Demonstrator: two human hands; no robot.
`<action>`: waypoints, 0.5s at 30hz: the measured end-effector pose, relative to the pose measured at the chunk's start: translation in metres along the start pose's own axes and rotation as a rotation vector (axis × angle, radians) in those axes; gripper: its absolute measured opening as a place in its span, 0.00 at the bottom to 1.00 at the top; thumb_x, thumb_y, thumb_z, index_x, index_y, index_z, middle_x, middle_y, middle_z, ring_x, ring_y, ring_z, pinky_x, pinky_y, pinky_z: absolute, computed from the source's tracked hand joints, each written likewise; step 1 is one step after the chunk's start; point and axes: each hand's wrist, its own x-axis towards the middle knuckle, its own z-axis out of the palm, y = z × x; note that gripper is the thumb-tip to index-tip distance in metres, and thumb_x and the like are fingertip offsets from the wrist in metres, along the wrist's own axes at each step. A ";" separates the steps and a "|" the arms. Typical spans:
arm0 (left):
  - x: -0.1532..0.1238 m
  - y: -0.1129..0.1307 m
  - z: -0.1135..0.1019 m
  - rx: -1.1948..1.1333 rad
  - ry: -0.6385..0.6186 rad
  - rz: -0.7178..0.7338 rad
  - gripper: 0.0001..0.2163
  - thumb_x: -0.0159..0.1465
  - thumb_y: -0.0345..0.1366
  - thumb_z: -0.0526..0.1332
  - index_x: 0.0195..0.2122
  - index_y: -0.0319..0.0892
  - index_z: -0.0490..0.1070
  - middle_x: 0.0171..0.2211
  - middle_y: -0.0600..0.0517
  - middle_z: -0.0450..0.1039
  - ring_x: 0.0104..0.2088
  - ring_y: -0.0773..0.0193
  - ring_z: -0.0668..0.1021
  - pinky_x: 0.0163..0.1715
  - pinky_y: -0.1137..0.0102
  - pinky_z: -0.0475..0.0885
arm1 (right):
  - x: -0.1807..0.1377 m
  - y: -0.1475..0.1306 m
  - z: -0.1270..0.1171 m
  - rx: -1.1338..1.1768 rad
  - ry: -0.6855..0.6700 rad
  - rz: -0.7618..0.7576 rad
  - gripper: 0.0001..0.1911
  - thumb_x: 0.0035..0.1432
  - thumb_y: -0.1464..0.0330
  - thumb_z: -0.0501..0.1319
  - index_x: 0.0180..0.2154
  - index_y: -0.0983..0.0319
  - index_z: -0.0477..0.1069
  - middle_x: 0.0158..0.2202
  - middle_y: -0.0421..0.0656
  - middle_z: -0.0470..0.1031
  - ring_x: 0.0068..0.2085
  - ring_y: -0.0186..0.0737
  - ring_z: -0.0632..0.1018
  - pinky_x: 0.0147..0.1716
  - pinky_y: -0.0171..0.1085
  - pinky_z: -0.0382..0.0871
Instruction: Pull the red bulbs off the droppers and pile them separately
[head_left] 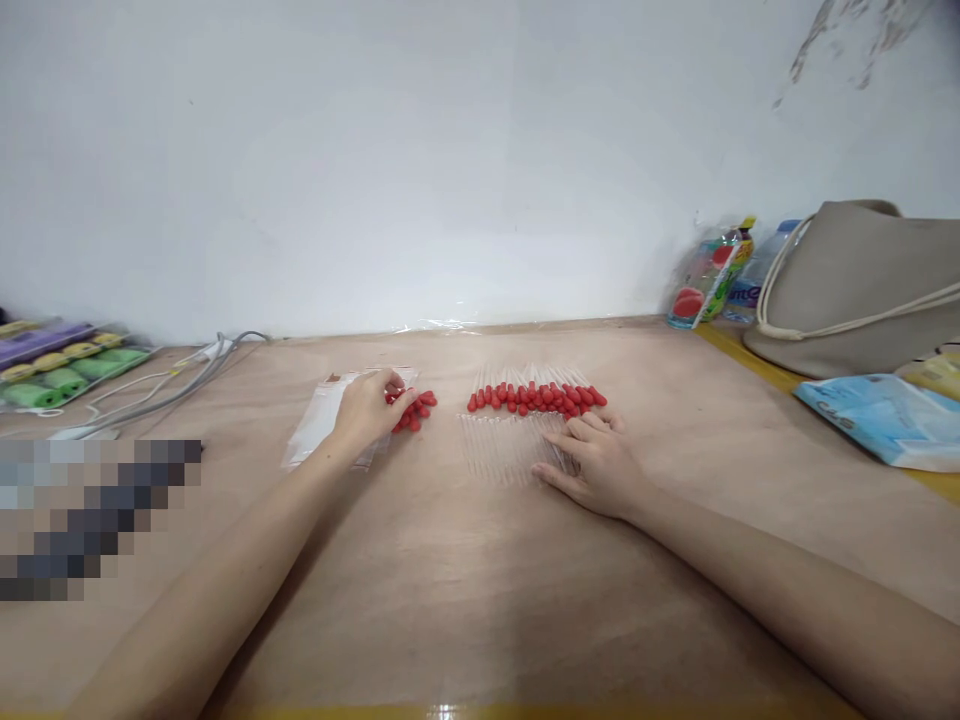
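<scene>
My left hand [371,405] is at a small pile of red rubber bulbs [415,423], with its thumb and fingers curled around some of them. Partly under that hand lie clear zip bags [319,420]. To the right, a row of droppers with red bulbs [531,395] has thin clear tips pointing to the wall. Nearer to me lies a row of bare clear dropper tubes [499,450]. My right hand [600,460] rests over the right end of these tubes, thumb and index finger apart; its other fingers are partly folded beside the red bulbs.
Grey and white cables [191,385] and rolled green, yellow and purple bags [64,365] are at the left. A wrapped drink bottle [705,280], a grey bag [862,280] and a blue packet [885,420] stand or lie right. A white wall [450,180] bounds the back.
</scene>
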 end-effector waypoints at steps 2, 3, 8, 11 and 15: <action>0.000 0.004 -0.002 -0.003 0.050 0.035 0.12 0.56 0.46 0.56 0.30 0.42 0.68 0.29 0.51 0.73 0.33 0.58 0.74 0.34 0.66 0.66 | 0.000 0.000 0.000 0.006 -0.006 -0.002 0.20 0.53 0.53 0.56 0.36 0.61 0.73 0.29 0.43 0.70 0.33 0.38 0.68 0.40 0.42 0.52; 0.000 0.008 -0.003 -0.004 0.060 0.055 0.12 0.56 0.46 0.56 0.30 0.42 0.69 0.29 0.51 0.73 0.34 0.58 0.74 0.36 0.66 0.66 | 0.000 -0.001 -0.001 0.010 -0.005 -0.002 0.20 0.53 0.52 0.56 0.36 0.61 0.73 0.29 0.43 0.70 0.33 0.38 0.68 0.40 0.42 0.52; 0.005 0.036 0.006 0.035 -0.098 0.187 0.12 0.56 0.45 0.56 0.28 0.43 0.73 0.26 0.48 0.69 0.35 0.56 0.72 0.38 0.62 0.65 | -0.001 0.001 0.000 0.035 0.026 0.036 0.15 0.56 0.58 0.55 0.35 0.61 0.74 0.27 0.42 0.70 0.33 0.37 0.68 0.40 0.41 0.52; 0.011 0.052 0.017 0.032 -0.213 0.201 0.15 0.54 0.49 0.58 0.30 0.43 0.74 0.33 0.46 0.69 0.40 0.52 0.70 0.41 0.57 0.63 | -0.002 0.005 -0.001 0.070 0.076 0.089 0.11 0.57 0.64 0.54 0.33 0.60 0.74 0.24 0.40 0.69 0.31 0.35 0.68 0.39 0.40 0.52; 0.020 0.061 0.029 0.015 -0.357 0.144 0.16 0.52 0.51 0.59 0.29 0.44 0.75 0.36 0.45 0.69 0.44 0.48 0.69 0.44 0.54 0.60 | -0.003 0.011 -0.003 0.117 0.029 0.094 0.09 0.54 0.65 0.57 0.34 0.59 0.74 0.25 0.40 0.68 0.31 0.35 0.67 0.38 0.40 0.51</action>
